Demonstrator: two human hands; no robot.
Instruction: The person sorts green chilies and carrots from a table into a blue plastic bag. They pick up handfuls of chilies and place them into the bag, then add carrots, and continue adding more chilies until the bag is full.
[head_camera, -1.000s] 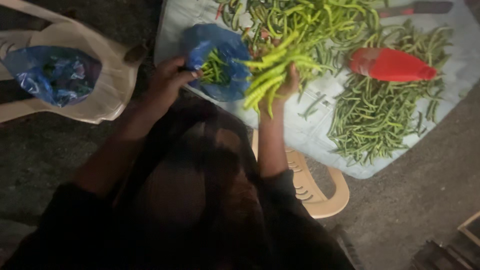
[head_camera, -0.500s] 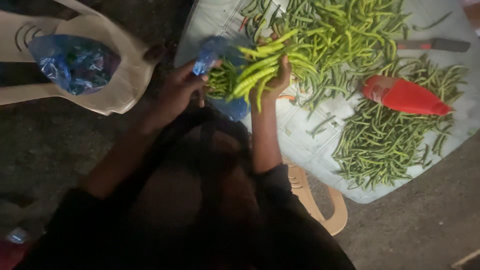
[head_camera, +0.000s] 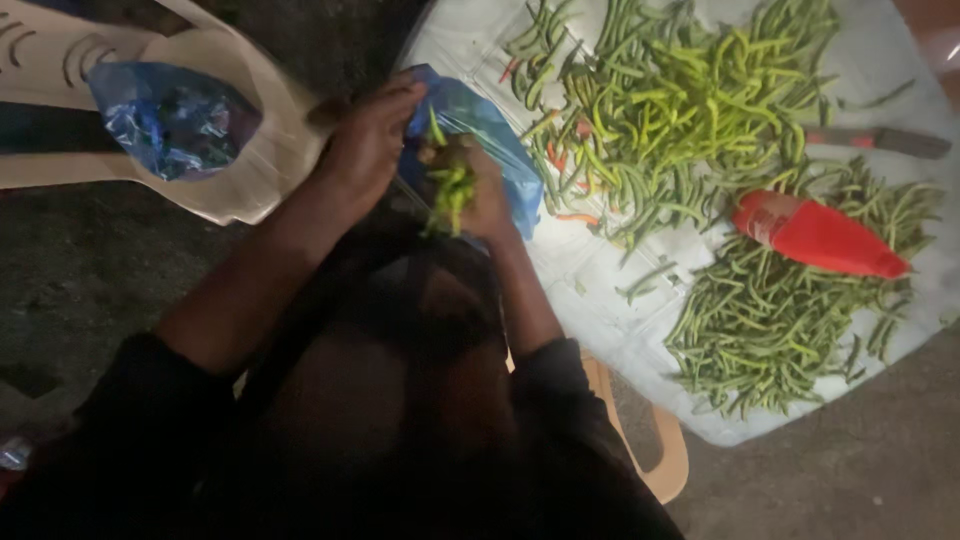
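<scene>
Head view, looking down. A pale sheet is spread over the surface, over a tan plastic stool whose legs show below its edge. Two heaps of green chillies are laid on the sheet: a larger, lighter heap at the top and a darker, thinner heap lower right. A red cone-shaped object lies between the heaps, its tip to the right. A dark-handled knife is seen at the far right edge. To the left, a cream chair carries a crumpled blue plastic bag.

At the sheet's near left corner a second blue bag is held open. Its rim is gripped by the left hand, fingers clenched on the plastic. A bunch of chillies is grasped in the right hand, closed around it at the bag's mouth.

Judgement: the step is done well if the mouth is kept wide and taut by the left hand and the bunch is kept compact, so no pods snag the rim.

The bunch's long axis runs roughly up-down in the frame, one pod tip pointing up past the fingers; which end carries the stems cannot be told.
</scene>
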